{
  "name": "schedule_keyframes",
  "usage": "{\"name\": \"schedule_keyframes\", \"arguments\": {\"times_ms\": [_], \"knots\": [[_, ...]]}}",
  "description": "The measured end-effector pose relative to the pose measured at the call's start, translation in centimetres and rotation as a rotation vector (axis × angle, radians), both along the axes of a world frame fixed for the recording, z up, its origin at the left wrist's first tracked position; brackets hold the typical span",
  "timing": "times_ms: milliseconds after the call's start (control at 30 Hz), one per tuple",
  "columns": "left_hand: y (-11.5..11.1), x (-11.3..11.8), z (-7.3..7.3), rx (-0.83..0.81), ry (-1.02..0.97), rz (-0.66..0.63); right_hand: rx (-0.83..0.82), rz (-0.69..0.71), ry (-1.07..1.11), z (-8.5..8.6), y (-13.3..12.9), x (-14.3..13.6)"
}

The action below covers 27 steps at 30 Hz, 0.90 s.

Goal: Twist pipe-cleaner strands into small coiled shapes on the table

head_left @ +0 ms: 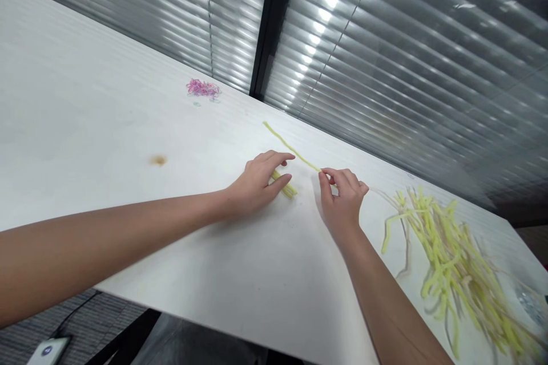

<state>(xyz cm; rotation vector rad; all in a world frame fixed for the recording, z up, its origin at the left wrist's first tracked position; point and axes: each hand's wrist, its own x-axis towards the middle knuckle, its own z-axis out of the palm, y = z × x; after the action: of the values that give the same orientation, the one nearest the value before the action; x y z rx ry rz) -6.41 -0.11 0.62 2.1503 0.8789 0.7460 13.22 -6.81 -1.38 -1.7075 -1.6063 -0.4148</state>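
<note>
Between the thumb and fingertips of my right hand [342,197], one end of a long yellow pipe cleaner [291,147] is pinched. Its length stretches away to the upper left, slightly wavy, just over the white table. My left hand [263,179] is curled around a small bundle of yellow pipe cleaners [289,190], whose ends stick out past the thumb. The left thumb and index finger are spread apart, near the single pipe cleaner. The left hand's other fingers and most of the bundle are hidden.
A loose pile of yellow and beige pipe cleaners [445,245] spreads over the right of the white table [128,125]. Pink rubber bands [202,88] lie at the back, with a brown spot [158,160] nearer. Blinds [385,68] line the back edge. A white device [48,352] is below left.
</note>
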Motion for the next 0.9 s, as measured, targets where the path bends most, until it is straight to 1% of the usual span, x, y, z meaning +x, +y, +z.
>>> {"name": "schedule_keyframes", "arguments": {"times_ms": [133, 233, 400, 567, 700, 900], "knots": [[-0.20, -0.02, 0.41, -0.035, -0.110, 0.000, 0.102, 0.062, -0.087, 0.11, -0.08, -0.19], [-0.31, 0.07, 0.47, -0.050, -0.204, -0.003, 0.155, 0.133, -0.125, 0.14, -0.21, -0.24], [-0.41, 0.16, 0.19, -0.108, -0.395, -0.009, 0.131, 0.276, -0.174, 0.01, -0.53, -0.09], [-0.68, 0.02, 0.33, -0.157, -0.529, 0.019, 0.144, 0.355, -0.208, 0.38, -0.76, -0.29], [-0.63, 0.08, 0.29, -0.223, -0.592, 0.049, 0.179, 0.384, -0.195, 0.69, -0.75, -0.52], [-0.29, 0.35, 0.10, -0.373, -0.598, 0.065, 0.125, 0.353, -0.193, 0.60, -0.82, -0.39]]}}
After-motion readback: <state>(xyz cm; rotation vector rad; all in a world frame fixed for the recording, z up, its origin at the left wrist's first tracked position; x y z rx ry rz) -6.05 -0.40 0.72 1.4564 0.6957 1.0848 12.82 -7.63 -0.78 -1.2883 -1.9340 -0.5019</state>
